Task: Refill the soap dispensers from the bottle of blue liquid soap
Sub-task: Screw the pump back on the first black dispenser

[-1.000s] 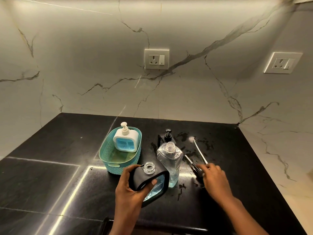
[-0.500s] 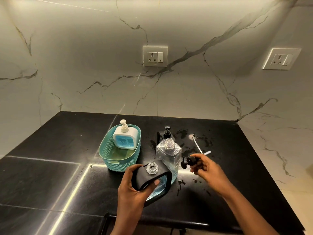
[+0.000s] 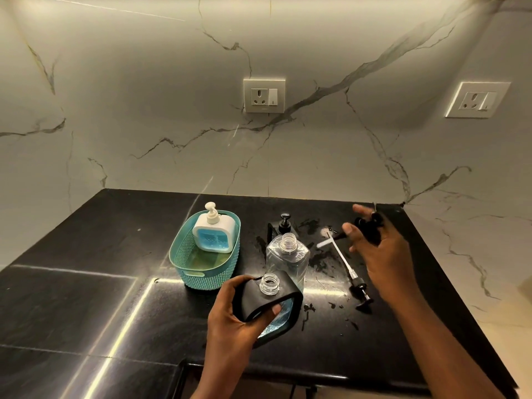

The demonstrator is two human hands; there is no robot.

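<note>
A teal basket (image 3: 184,259) stands on the black countertop (image 3: 72,283) at the left, and a white soap dispenser (image 3: 214,233) with its pump on and blue soap showing in its window sits upright in the basket's far end. Nearer the front edge, the left hand (image 3: 233,318) grips a black-cased dispenser (image 3: 272,303), fingers curled round its top and thumb against its near face; it is tilted, its clear threaded neck is uncapped, and blue liquid shows in its lower window. Just behind it, touching or nearly so, stands the clear soap bottle (image 3: 288,259), upright and open at the neck, with only a pale tint of liquid inside. Behind that is another black dispenser (image 3: 283,226) with its pump fitted. To the right a black pump (image 3: 355,283) with a long white tube lies flat on the wet counter. Above it the right hand (image 3: 377,249) is raised, fingers curled round a second black pump head (image 3: 370,226), though motion blur makes the exact grip hard to read. Two wall sockets (image 3: 264,95) sit on the marble backsplash.
</note>
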